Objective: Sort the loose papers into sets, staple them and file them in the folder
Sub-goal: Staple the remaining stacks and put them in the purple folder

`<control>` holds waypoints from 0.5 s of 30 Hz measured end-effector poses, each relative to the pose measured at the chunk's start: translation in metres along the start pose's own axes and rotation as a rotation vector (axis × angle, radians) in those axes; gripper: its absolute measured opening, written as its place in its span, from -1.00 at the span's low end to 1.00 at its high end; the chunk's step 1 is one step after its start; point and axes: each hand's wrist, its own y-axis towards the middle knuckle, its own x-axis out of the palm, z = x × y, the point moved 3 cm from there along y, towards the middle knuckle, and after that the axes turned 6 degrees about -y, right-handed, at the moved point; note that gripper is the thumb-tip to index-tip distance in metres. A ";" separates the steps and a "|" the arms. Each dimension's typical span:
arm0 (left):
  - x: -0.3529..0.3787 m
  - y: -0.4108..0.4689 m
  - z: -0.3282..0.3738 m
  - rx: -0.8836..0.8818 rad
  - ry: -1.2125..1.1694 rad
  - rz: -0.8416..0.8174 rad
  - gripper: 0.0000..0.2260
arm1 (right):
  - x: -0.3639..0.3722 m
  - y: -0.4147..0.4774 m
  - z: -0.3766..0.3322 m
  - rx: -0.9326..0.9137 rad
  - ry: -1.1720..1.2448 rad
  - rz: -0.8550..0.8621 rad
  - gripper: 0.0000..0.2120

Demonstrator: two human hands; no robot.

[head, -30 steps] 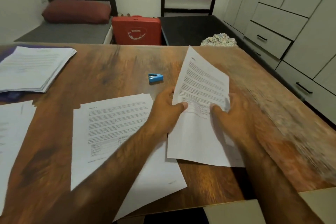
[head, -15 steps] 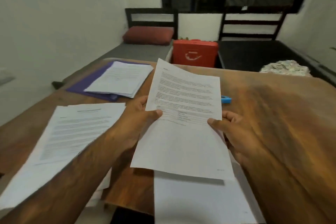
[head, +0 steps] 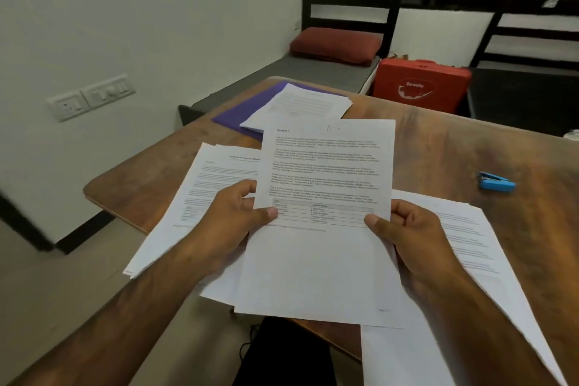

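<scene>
A printed sheet is held up over the wooden table. My left hand pinches its left edge and my right hand pinches its right edge, thumbs on top. Under my left arm lies a loose pile of papers. Another pile of papers lies to the right, under my right arm. A purple folder at the table's far left corner carries a stack of papers. The small blue stapler lies on the table to the right.
A red case stands behind the table between two dark beds; the left bed holds a maroon pillow. The white wall at left has a switch panel. The table's near-left corner is rounded.
The sheet has been lifted from the table's right side and brought to the centre in both hands. My view has swung left, so the folder and left pile now sit ahead.
</scene>
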 end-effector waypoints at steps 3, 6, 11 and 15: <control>0.001 0.002 0.003 0.039 0.025 -0.027 -0.70 | -0.001 -0.002 0.000 -0.006 -0.011 0.005 -0.76; 0.001 -0.001 0.007 0.057 0.058 -0.042 -0.73 | -0.002 -0.002 -0.001 -0.004 -0.020 0.018 -0.77; -0.037 0.009 0.012 0.188 0.655 0.327 -0.85 | -0.003 0.001 0.000 0.037 -0.045 0.040 -0.80; -0.091 0.004 0.008 0.016 1.148 0.505 -0.49 | -0.002 0.001 -0.002 0.045 -0.099 0.044 -0.83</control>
